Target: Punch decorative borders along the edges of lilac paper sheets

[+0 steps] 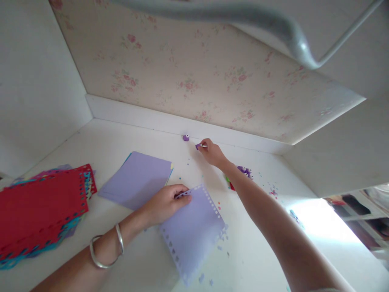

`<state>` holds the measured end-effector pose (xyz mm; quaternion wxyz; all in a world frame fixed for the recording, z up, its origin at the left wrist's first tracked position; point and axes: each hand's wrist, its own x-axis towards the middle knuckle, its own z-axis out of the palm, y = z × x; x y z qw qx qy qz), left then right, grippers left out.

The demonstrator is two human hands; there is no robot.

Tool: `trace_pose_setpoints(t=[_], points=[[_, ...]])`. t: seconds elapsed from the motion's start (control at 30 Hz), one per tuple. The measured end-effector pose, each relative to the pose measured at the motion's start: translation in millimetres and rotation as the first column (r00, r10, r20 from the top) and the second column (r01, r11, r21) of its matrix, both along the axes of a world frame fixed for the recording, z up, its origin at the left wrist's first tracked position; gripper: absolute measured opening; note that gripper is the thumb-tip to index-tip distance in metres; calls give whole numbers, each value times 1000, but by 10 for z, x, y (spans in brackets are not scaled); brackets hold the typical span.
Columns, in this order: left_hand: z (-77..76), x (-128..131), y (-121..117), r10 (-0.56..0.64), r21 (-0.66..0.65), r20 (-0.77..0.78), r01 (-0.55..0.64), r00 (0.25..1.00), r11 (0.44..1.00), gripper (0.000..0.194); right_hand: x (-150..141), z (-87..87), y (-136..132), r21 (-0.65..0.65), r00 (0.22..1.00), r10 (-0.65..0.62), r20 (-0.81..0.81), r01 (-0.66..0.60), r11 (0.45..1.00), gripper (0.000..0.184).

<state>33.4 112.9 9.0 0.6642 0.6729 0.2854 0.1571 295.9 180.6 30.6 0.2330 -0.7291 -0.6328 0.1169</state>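
My left hand [170,201] pinches the upper left edge of a lilac sheet of paper [196,227], thumb on top. Rows of small punched holes run along the edges of this sheet. Farther out, near the back of the table, my right hand [211,151] closes its fingertips around a small purple-and-white craft punch [198,146]. Just left of it stands another small purple punch [186,138] with a white top. Several more purple punches [244,170] lie together, partly hidden behind my right forearm.
A stack of lilac sheets [136,178] lies left of centre. Red sheets with punched edges [42,211] top a colourful pile at the far left. Paper bits [219,247] are scattered about the white table [121,138]. Behind it rises a flowered wall [188,85]; a grey tube [243,14] crosses overhead.
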Motion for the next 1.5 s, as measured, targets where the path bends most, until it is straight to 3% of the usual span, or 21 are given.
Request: trace_pose_setpoints(t=[0.17,0.23,0.33,0.43,0.57,0.63,0.7,0.73,0.9,1.07,1.23,1.5], points=[[23,10,-65,-13,252,-76,32,997,967,29,1,-48,-862,51,968,-22,-251,36,998,29],[14,36,-113,-32,382,-128,78,991,921,27,-12,-102,-1285,81,822,-12,-569,71,994,37],[-1,81,-189,-35,581,-199,147,979,800,26,-54,-164,-1885,1,696,-48,-716,70,998,35],[-2,114,-241,16,745,-258,189,966,639,26,-94,-185,-2311,-91,619,-110,-778,62,994,31],[13,134,-285,57,863,-312,258,948,435,20,-117,-190,-2530,-25,633,-102,-767,130,991,30],[24,139,-313,61,880,-318,271,946,389,21,-133,-182,-2549,15,649,-75,-757,132,991,28],[37,143,-341,69,881,-300,248,952,403,24,-156,-164,-2556,-2,599,-63,-798,102,995,28],[45,143,-351,76,872,-286,226,955,435,24,-167,-152,-2562,-20,551,-65,-832,87,996,28],[93,122,-313,108,698,-262,111,959,708,21,-181,-111,-2608,-80,306,-102,-947,85,993,25],[152,99,-195,84,456,-209,21,974,890,22,-148,-135,-2647,-120,144,-122,-982,20,993,19],[168,85,-145,94,377,-139,-35,986,926,24,-164,-153,-2646,-88,116,-90,-989,23,996,20],[142,66,-125,70,341,-88,-36,994,939,23,-213,-154,-2633,-135,249,-122,-961,-33,990,27]])
